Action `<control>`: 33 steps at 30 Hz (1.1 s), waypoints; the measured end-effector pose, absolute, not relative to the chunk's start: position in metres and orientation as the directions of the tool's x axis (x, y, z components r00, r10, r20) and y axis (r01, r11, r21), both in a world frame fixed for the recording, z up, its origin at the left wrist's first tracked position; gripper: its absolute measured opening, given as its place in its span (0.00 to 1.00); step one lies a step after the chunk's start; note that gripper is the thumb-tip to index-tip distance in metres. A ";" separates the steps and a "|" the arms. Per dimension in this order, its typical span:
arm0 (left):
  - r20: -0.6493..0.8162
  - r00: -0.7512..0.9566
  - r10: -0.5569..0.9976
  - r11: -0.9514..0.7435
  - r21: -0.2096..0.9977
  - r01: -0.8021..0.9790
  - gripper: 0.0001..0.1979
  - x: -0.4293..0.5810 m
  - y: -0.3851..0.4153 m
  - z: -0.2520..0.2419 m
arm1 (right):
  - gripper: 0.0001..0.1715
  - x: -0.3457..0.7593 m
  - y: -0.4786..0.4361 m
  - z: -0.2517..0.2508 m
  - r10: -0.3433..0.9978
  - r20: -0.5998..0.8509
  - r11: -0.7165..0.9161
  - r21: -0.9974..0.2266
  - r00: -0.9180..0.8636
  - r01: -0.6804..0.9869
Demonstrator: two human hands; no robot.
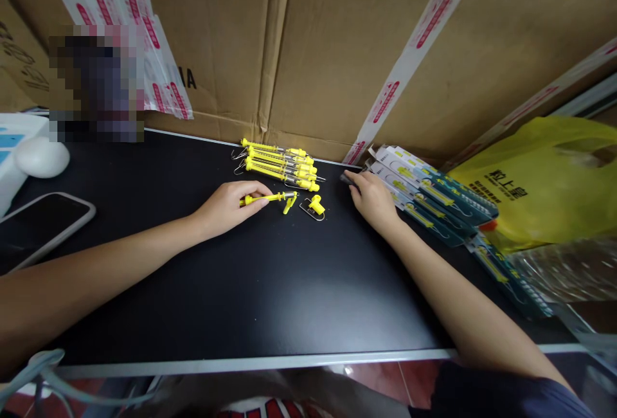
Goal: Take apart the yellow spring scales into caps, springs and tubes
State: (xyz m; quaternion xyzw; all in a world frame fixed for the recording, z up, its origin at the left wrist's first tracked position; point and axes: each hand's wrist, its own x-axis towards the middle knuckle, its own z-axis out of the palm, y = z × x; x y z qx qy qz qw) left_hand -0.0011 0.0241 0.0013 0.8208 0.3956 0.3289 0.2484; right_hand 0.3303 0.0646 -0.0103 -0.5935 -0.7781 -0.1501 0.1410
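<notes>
My left hand (234,207) pinches a slim yellow rod-shaped tool (274,197) with a metal section at its right end. Just below that end, a small yellow piece (289,203) touches or nearly touches it. A yellow fitting (316,204) lies to the right beside a bent wire loop (312,214) and a small spring. Behind these, several similar yellow tools with wire hooks (279,164) lie side by side. My right hand (373,199) rests farther right, fingers closed on a small dark object (346,178), mostly hidden, whose kind I cannot tell.
Printed packages (429,193) are stacked at the right, beside a yellow plastic bag (530,180). On the left lie a phone (43,228) and a white device (29,154). Taped cardboard boxes (318,51) wall off the back of the black table (270,302).
</notes>
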 end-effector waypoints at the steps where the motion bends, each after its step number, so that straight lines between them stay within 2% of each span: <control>1: 0.344 0.472 0.812 -0.564 0.670 0.482 0.10 -0.001 0.024 0.002 | 0.24 0.330 0.065 -0.011 0.881 0.396 0.255 0.067 -0.260 0.965; 6: 0.341 0.478 0.809 -0.561 0.689 0.459 0.09 0.000 0.023 0.002 | 0.24 0.327 0.059 -0.006 0.884 0.413 0.185 0.118 -0.217 0.976; 10: 0.338 0.478 0.811 -0.558 0.691 0.459 0.08 0.000 0.023 0.001 | 0.20 0.325 0.054 0.002 0.921 0.384 0.008 0.138 -0.061 0.990; 12: 0.336 0.477 0.812 -0.556 0.693 0.459 0.08 0.000 0.023 0.001 | 0.16 0.325 0.053 0.003 0.934 0.355 -0.008 0.134 -0.040 0.991; 16: 0.324 0.476 0.818 -0.543 0.708 0.452 0.08 0.000 0.023 0.002 | 0.10 0.327 0.056 0.000 0.918 0.376 0.088 0.122 -0.128 0.989; 25: 0.386 0.521 0.761 -0.617 0.677 0.400 0.10 -0.001 0.024 -0.002 | 0.19 0.326 0.059 -0.003 0.816 0.521 0.266 0.044 -0.250 0.963; 29: 0.401 0.537 0.742 -0.640 0.661 0.391 0.10 -0.001 0.024 -0.002 | 0.18 0.297 0.035 0.012 0.773 0.541 0.439 -0.081 -0.330 0.895; 31: 0.419 0.543 0.728 -0.661 0.638 0.395 0.10 0.000 0.023 -0.001 | 0.16 0.278 0.017 0.016 0.742 0.513 0.579 -0.169 -0.431 0.797; 33: 0.440 0.570 0.694 -0.702 0.589 0.401 0.11 0.000 0.021 -0.001 | 0.20 0.262 0.000 0.017 0.717 0.491 0.663 -0.259 -0.495 0.703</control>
